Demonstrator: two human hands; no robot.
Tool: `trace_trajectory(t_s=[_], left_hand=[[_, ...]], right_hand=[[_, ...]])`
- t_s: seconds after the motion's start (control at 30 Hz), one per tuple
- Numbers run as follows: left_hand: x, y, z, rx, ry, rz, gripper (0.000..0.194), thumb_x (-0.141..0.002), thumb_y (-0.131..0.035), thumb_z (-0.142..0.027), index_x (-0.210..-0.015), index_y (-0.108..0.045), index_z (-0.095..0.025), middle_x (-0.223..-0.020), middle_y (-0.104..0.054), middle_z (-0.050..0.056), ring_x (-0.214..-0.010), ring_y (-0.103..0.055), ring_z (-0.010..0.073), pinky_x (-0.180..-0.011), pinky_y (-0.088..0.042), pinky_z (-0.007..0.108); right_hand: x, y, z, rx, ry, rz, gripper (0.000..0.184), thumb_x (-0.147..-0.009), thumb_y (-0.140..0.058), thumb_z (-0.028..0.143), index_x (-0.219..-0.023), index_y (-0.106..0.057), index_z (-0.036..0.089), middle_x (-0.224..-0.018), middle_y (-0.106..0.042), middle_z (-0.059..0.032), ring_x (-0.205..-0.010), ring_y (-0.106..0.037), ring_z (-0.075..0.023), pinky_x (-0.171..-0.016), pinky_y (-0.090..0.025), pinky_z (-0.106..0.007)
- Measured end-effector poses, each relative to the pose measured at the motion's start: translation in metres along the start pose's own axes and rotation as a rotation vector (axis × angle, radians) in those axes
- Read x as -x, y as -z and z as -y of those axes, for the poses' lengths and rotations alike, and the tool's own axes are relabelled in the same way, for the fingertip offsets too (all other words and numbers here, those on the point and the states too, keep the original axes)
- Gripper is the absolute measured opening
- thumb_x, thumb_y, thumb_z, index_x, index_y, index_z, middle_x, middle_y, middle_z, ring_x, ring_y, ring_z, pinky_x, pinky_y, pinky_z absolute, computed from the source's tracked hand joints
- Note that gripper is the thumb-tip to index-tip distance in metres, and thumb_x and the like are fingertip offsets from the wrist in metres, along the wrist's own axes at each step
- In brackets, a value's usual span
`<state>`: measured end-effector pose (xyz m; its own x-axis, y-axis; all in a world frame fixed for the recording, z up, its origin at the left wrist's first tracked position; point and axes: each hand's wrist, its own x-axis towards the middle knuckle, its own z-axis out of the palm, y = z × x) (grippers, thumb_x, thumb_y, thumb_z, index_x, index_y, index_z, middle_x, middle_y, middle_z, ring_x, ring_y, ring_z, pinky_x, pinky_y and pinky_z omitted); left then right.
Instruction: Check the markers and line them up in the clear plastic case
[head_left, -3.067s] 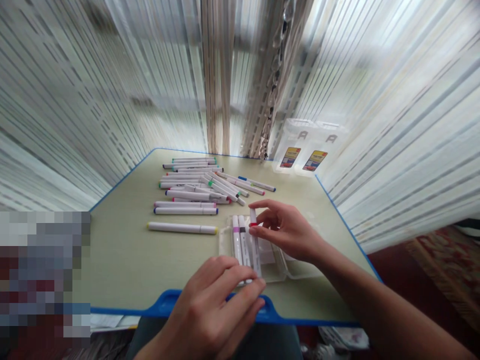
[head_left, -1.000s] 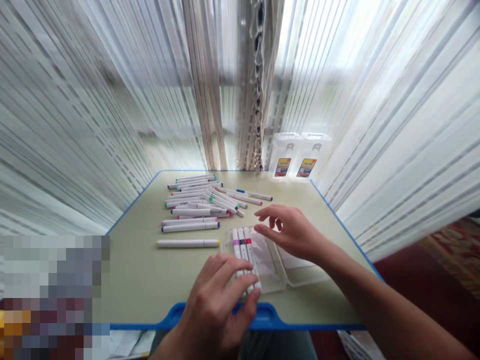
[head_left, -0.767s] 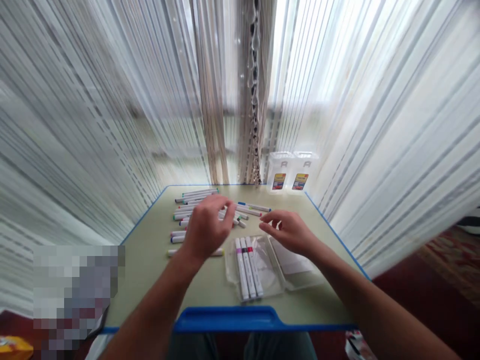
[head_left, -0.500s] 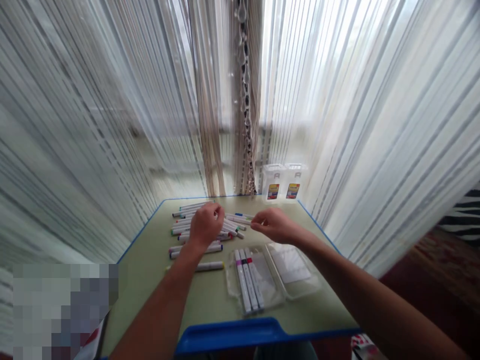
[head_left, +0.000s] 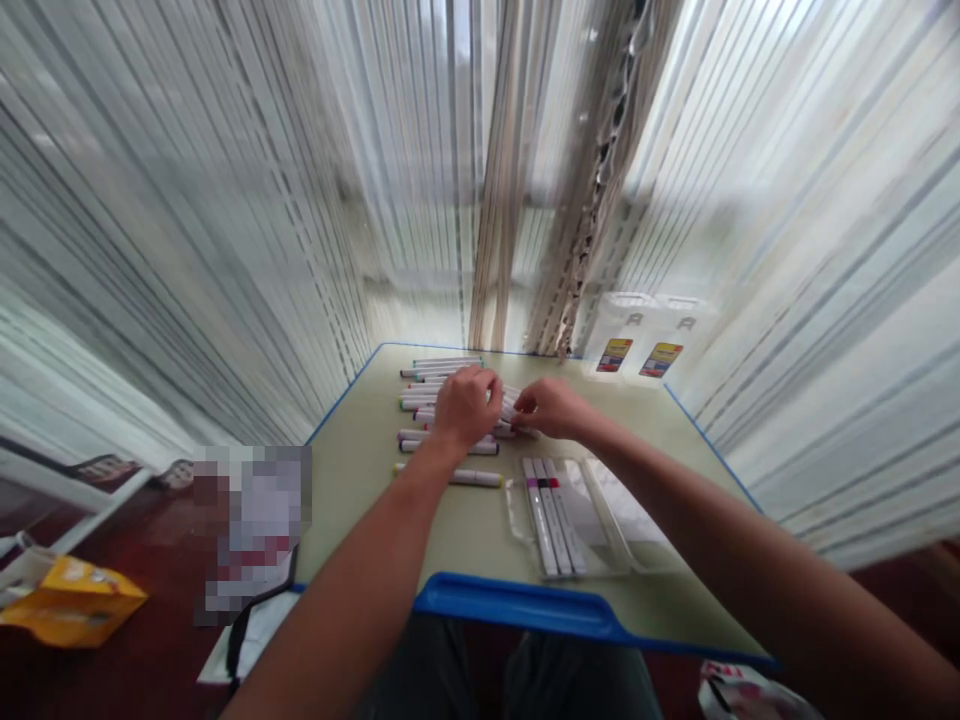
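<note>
Several white markers [head_left: 448, 364] with coloured ends lie in a loose pile on a pale green table [head_left: 345, 500]. My left hand [head_left: 469, 405] is over the pile with its fingers curled; whatever they hold is hidden. Just right of it, my right hand [head_left: 553, 408] pinches at the ends of the markers at the pile's right side. Nearer to me lies a single marker with yellow ends [head_left: 480, 478]. Three markers [head_left: 551, 525], banded purple, black and red, lie side by side in the left half of an opened clear plastic case [head_left: 600, 540].
Two clear cases with yellow labels [head_left: 615, 355] stand at the table's back right edge. A blue tray rim [head_left: 525, 605] runs along the front. String curtains [head_left: 420, 200] hang behind the table. A yellow packet [head_left: 75, 600] lies at the far left.
The view has turned left and down, so the table sits further right. My right hand has moved closer to my left hand and onto the pile's markers.
</note>
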<state>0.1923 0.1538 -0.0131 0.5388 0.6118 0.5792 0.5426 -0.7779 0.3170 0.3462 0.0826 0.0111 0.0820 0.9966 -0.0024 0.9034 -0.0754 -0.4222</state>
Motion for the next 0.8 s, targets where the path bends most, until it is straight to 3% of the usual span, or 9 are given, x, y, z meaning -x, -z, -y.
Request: trace_trajectory(t_s=[0.1, 0.23, 0.4, 0.5, 0.63, 0.7, 0.8], left_hand=[[0.001, 0.000, 0.000, 0.025, -0.004, -0.001, 0.024, -0.094, -0.048, -0.020, -0.080, -0.067, -0.017, -0.086, -0.069, 0.011, -0.089, -0.064, 0.0243, -0.084, -0.047, 0.035], [0.000, 0.002, 0.002, 0.083, 0.001, -0.020, 0.024, -0.094, -0.049, -0.020, -0.078, -0.066, -0.017, -0.086, -0.069, 0.011, -0.088, -0.063, 0.0245, -0.084, -0.047, 0.036], [-0.002, 0.004, 0.003, 0.201, 0.030, -0.061, 0.024, -0.093, -0.050, -0.021, -0.076, -0.065, -0.016, -0.082, -0.069, 0.010, -0.082, -0.062, 0.0226, -0.083, -0.047, 0.035], [-0.003, 0.003, -0.002, 0.294, 0.047, -0.062, 0.026, -0.095, -0.051, -0.029, -0.082, -0.068, -0.014, -0.079, -0.069, 0.008, -0.074, -0.062, 0.0204, -0.077, -0.048, 0.034], [-0.001, -0.004, -0.016, 0.487, 0.070, 0.020, 0.038, -0.100, -0.046, -0.042, -0.103, -0.072, -0.013, -0.082, -0.074, 0.006, -0.065, -0.062, 0.0149, -0.064, -0.050, 0.027], [0.001, -0.008, -0.025, 0.771, 0.157, 0.080, 0.039, -0.096, -0.055, -0.045, -0.107, -0.072, -0.012, -0.087, -0.074, 0.007, -0.064, -0.060, 0.0133, -0.061, -0.050, 0.026], [0.003, -0.011, -0.037, 1.007, 0.251, 0.137, 0.037, -0.089, -0.066, -0.046, -0.102, -0.074, -0.011, -0.077, -0.069, 0.004, -0.059, -0.055, 0.0112, -0.055, -0.047, 0.023]], right_hand=[[-0.004, -0.004, -0.003, -0.035, -0.030, 0.017, 0.013, -0.074, -0.075, 0.023, -0.065, -0.078, 0.013, -0.056, -0.066, -0.0020, -0.062, -0.057, -0.0149, -0.057, -0.033, -0.026], [0.000, 0.002, -0.014, -0.138, -0.104, -0.010, 0.013, -0.074, -0.075, 0.024, -0.070, -0.079, 0.013, -0.054, -0.062, 0.0000, -0.057, -0.054, -0.0132, -0.054, -0.033, -0.025], [0.033, 0.020, -0.040, -0.289, -0.163, -0.124, 0.026, -0.086, -0.060, 0.030, -0.072, -0.075, 0.012, -0.059, -0.065, -0.0028, -0.054, -0.053, -0.0129, -0.052, -0.037, -0.025], [0.055, 0.022, -0.047, -0.391, -0.127, -0.179, 0.032, -0.092, -0.052, 0.037, -0.081, -0.072, 0.014, -0.068, -0.069, -0.0046, -0.057, -0.057, -0.0136, -0.053, -0.043, -0.025], [0.067, 0.012, -0.042, -0.566, 0.024, -0.319, 0.027, -0.091, -0.055, 0.038, -0.085, -0.069, 0.015, -0.076, -0.073, -0.0063, -0.058, -0.061, -0.0139, -0.056, -0.047, -0.026], [0.067, 0.006, -0.036, -0.508, 0.084, -0.392, 0.023, -0.091, -0.058, 0.034, -0.084, -0.069, 0.015, -0.071, -0.071, -0.0049, -0.057, -0.060, -0.0136, -0.054, -0.043, -0.025], [0.068, -0.001, -0.031, -0.334, 0.136, -0.461, 0.015, -0.087, -0.065, 0.028, -0.082, -0.070, 0.015, -0.067, -0.069, -0.0025, -0.056, -0.058, -0.0124, -0.054, -0.039, -0.024]])
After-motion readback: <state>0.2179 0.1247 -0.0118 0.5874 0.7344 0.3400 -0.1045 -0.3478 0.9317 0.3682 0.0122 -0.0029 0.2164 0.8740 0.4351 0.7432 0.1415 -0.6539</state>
